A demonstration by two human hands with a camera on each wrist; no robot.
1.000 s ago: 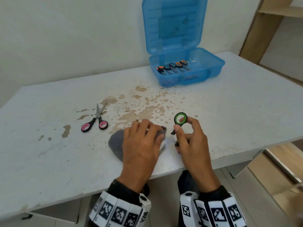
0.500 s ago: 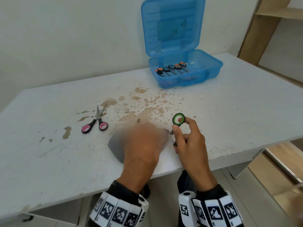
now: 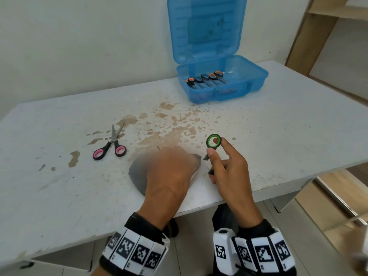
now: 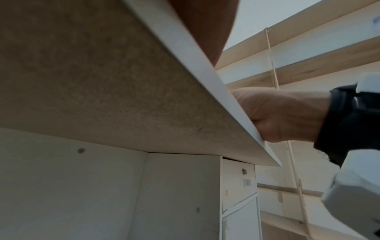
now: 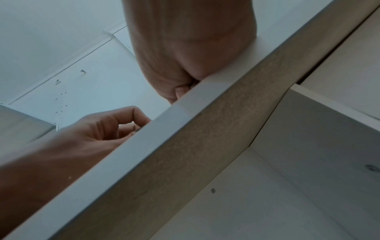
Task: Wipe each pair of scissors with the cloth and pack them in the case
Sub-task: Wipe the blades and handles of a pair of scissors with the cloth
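My right hand [image 3: 216, 149] holds the green-ringed scissors [image 3: 213, 140] by the handles, one ring raised between thumb and forefinger. The blades point left under the grey cloth [image 3: 137, 174]. My left hand [image 3: 179, 158] lies over the cloth, blurred by motion; in the right wrist view the left hand [image 5: 115, 128] has curled fingers that seem to grip the cloth. Pink-handled scissors [image 3: 111, 148] lie slightly spread on the table to the left. The open blue case [image 3: 256, 80] stands at the back with several scissors [image 3: 205, 78] inside.
The white table [image 3: 278, 146] carries brown stains in the middle. Its front edge [image 4: 205, 73] hides the fingers in both wrist views. A wooden shelf unit [image 3: 318, 36] stands at the right, past the table's end.
My left hand has been rubbing the cloth along the blades and is blurred now. The right hand keeps the green-ringed scissors in about the same place.
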